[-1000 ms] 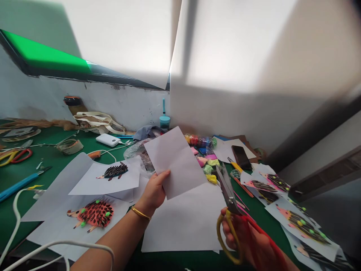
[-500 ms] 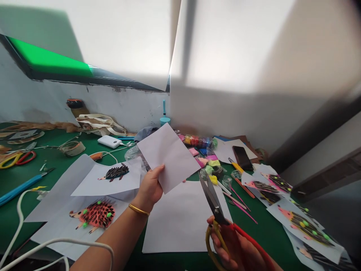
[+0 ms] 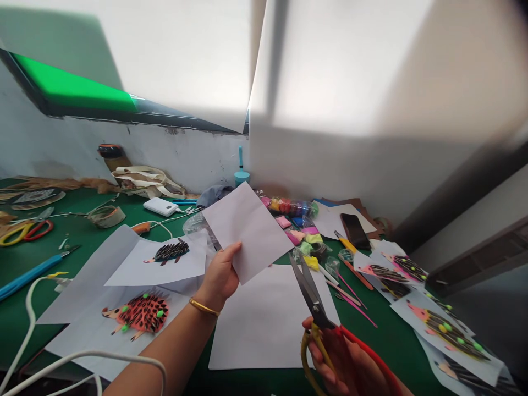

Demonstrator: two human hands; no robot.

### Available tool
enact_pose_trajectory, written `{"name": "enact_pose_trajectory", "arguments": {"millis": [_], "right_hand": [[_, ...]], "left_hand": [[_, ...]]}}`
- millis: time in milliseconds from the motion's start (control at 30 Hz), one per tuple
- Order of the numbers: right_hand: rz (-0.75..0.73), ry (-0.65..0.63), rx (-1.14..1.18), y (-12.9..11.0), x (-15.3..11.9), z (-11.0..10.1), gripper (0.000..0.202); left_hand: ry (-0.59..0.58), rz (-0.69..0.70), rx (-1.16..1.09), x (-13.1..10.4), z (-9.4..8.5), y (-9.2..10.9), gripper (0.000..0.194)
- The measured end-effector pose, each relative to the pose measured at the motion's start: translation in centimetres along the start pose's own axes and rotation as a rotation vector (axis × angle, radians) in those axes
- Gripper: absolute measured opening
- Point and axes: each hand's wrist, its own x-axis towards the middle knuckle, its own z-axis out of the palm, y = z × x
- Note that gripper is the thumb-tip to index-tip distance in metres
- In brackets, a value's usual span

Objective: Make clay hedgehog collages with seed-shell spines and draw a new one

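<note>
My left hand [image 3: 221,275] holds up a plain white sheet of paper [image 3: 249,228] by its lower left edge, the thumb lying on its face. In my right hand [image 3: 338,357] are scissors [image 3: 315,302] with red and yellow handles, their blades slightly apart and pointing up and away. The blade tips are close to the sheet's right corner, without clear contact. Below both hands, a larger white paper [image 3: 268,324] lies on the green table [image 3: 193,379].
Hedgehog pictures lie at the left [image 3: 140,313] and right [image 3: 445,330]. Colourful clay packets [image 3: 292,207], pink tools [image 3: 352,297] and a phone [image 3: 355,231] are behind the right hand. A white cable [image 3: 107,355] crosses the lower left; a power bank [image 3: 160,207] sits farther back.
The held sheet has shifted very slightly, its top corner a little lower and to the right. Both hands keep their hold, and the scissors look almost unmoved.
</note>
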Motion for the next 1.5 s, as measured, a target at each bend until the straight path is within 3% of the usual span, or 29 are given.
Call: {"name": "enact_pose_trajectory", "arguments": {"millis": [867,1233,1500], "right_hand": [[0.028,0.013,-0.010,-0.2,0.1,0.4,0.064],[0.001,-0.008,0.011,-0.3,0.3,1.0,0.064],[-0.008,0.042,0.011,-0.8,1.0,2.4,0.071]], "left_hand": [[0.035,-0.004,-0.028,-0.3,0.0,0.0,0.034],[-0.035,-0.017,0.000,-0.4,-0.1,-0.2,0.035],[-0.070,0.022,0.036,-1.0,0.0,-1.7,0.039]]}}
